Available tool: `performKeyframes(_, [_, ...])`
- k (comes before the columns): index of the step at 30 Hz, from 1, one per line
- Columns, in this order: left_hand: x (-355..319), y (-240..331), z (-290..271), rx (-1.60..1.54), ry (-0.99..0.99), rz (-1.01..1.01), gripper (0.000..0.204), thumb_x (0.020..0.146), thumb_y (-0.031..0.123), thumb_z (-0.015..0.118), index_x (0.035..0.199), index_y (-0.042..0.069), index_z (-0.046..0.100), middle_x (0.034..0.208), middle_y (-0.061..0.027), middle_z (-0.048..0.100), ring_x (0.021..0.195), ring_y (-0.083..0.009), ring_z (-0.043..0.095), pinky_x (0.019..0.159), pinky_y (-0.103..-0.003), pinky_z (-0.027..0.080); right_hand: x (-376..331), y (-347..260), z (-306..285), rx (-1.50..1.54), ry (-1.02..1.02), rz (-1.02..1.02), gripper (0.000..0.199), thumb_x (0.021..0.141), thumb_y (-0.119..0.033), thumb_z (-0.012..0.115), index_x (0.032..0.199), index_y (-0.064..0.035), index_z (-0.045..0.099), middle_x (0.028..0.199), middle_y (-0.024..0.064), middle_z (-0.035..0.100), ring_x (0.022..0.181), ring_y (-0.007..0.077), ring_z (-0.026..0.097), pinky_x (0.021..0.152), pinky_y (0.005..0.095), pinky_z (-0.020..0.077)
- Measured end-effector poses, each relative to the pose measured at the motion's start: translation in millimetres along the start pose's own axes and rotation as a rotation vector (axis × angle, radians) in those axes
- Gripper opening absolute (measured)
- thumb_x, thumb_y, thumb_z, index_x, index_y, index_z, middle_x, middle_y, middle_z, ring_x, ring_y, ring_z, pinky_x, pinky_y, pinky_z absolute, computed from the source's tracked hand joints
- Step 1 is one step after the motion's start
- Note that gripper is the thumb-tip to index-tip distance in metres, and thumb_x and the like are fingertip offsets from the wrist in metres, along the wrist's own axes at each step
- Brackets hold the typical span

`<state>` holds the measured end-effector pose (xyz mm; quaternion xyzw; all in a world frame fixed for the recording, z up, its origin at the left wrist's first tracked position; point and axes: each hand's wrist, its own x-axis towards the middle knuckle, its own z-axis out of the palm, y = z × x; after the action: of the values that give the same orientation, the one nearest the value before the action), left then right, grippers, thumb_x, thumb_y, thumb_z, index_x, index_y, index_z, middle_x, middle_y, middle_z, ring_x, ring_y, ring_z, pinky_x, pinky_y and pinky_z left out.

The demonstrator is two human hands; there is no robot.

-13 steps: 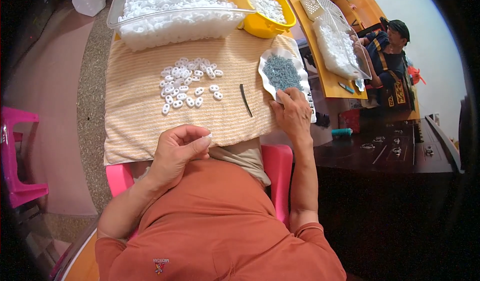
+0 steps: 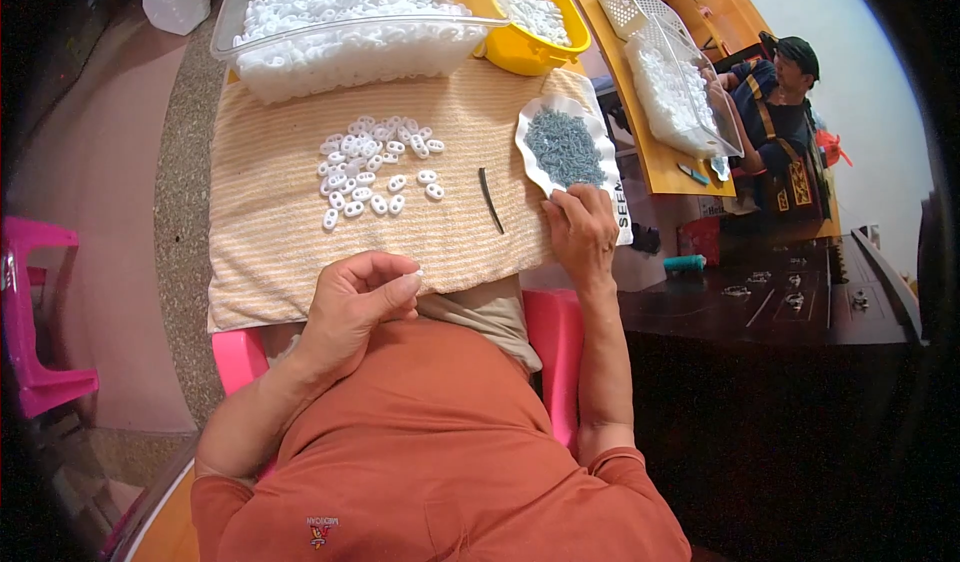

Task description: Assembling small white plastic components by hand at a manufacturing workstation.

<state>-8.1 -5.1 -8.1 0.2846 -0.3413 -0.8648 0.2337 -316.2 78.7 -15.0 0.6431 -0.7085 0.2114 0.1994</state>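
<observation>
My left hand (image 2: 362, 297) is held above the near edge of the striped towel, thumb and forefinger pinched on a small white plastic piece (image 2: 419, 273), mostly hidden by the fingertips. My right hand (image 2: 586, 232) is at the near rim of a white wavy-edged dish (image 2: 533, 170) filled with small grey-blue pieces (image 2: 565, 147). Its fingers are curled together; whatever they hold, if anything, is hidden. Left of the dish lies a thin dark curved strip (image 2: 490, 200). Several white two-holed plastic pieces (image 2: 378, 204) are spread and heaped on the towel (image 2: 270, 252).
At the back stand a clear bin (image 2: 350, 37) of white pieces and a yellow tub (image 2: 520, 59) holding more. To the right, a person (image 2: 775, 92) sits at another table (image 2: 665, 177) with a clear bin. A pink stool (image 2: 45, 382) is at the left.
My right hand has drawn back slightly toward me, from over the grey-blue pieces to the dish's near rim. My left hand stays in place with its pinch.
</observation>
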Motion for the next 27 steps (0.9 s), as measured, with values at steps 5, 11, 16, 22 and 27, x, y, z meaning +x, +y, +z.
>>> performKeyframes(5, [0.4,-1.7,-0.9,0.002,0.007,0.003,0.014,0.087,0.007,0.066,0.098,0.0,0.063,0.08,-0.0043,0.064,0.07,-0.0104,0.061,0.065,-0.025,0.053,-1.4,-3.8,0.0,0.005,0.042,-0.019,0.012,0.074,-0.008,0.071,0.084,-0.0044,0.065,0.083,0.0087,0.06,0.079,0.0286,0.057,0.067,0.0379,0.0467])
performKeyframes(11, [1.0,-3.9,-2.1,0.001,0.007,-0.002,0.014,0.088,0.008,0.065,0.099,0.001,0.063,0.08,-0.0037,0.063,0.07,-0.0102,0.061,0.065,-0.025,0.053,-3.1,-1.2,0.5,0.042,0.073,-0.054,0.01,0.078,-0.006,0.067,0.086,-0.0028,0.064,0.085,0.0104,0.061,0.079,0.0299,0.057,0.067,0.0383,0.0474])
performKeyframes(16, [1.5,-5.6,-3.4,-0.033,0.002,-0.007,0.013,0.09,0.011,0.064,0.099,0.002,0.062,0.081,-0.0028,0.062,0.071,-0.01,0.06,0.065,-0.025,0.054,-5.3,0.7,3.1,0.094,0.113,-0.01,0.008,0.081,-0.005,0.064,0.088,-0.0019,0.063,0.088,0.0126,0.062,0.081,0.0318,0.058,0.069,0.0392,0.0483])
performKeyframes(22, [1.2,-1.4,1.5,-0.034,-0.011,-0.01,0.01,0.09,0.011,0.062,0.097,0.005,0.06,0.088,-0.0048,0.065,0.078,-0.0101,0.063,0.068,-0.025,0.056,-2.5,-4.2,1.1,0.2,0.178,0.053,0.008,0.082,0.0,0.063,0.089,-0.001,0.061,0.09,0.0147,0.064,0.083,0.0335,0.06,0.072,0.039,0.0495])
performKeyframes(27, [1.2,-2.1,0.0,-0.08,-0.021,0.001,0.009,0.09,0.009,0.062,0.097,0.004,0.06,0.091,-0.0067,0.066,0.08,-0.0112,0.064,0.07,-0.025,0.057,-7.2,-14.4,-8.4,0.582,0.033,0.339,0.006,0.089,0.0,0.06,0.094,0.0027,0.062,0.088,0.0068,0.064,0.077,0.0122,0.061,0.07,0.0234,0.0482])
